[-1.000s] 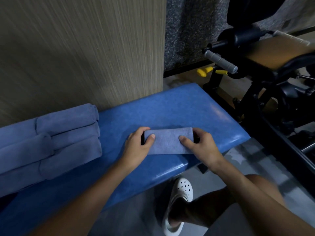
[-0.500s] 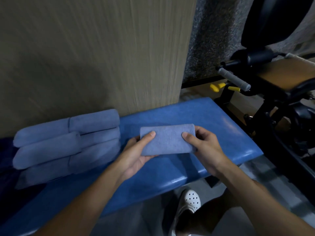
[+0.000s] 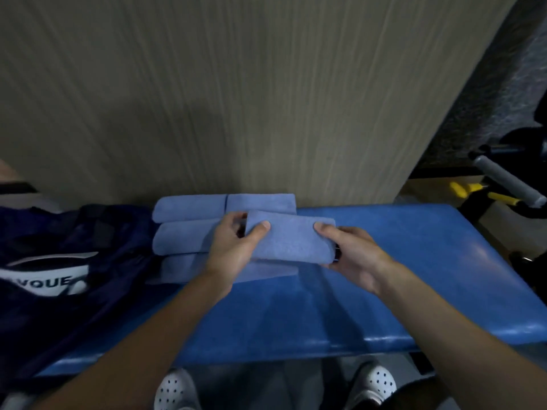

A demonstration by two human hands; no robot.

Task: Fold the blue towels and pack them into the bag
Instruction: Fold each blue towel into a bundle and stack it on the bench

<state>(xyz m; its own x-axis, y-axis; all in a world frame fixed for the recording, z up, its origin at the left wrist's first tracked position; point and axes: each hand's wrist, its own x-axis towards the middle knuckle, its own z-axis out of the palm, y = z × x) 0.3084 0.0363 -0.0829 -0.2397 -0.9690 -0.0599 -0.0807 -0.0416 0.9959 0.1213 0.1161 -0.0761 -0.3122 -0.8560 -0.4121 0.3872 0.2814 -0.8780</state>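
Observation:
A folded blue towel [image 3: 288,239] is held in the air above the blue bench [image 3: 414,276]. My left hand [image 3: 233,247] grips its left end, thumb on top. My right hand [image 3: 352,255] grips its right end the same way. Just behind and left of it lies a stack of several folded blue towels [image 3: 189,223] against the wall, partly hidden by my left hand. A dark navy bag [image 3: 74,261] with white lettering lies on the bench at the left, touching the stack.
A beige wall panel [image 3: 236,99] rises right behind the bench. Black gym equipment with a grey handle [image 3: 509,182] and yellow parts [image 3: 500,196] stands at the far right. My white shoes [image 3: 174,392] show below the bench's front edge.
Both hands lifted the folded towel off the bench and carried it left toward the stack. The view swung left, bringing the navy bag into sight.

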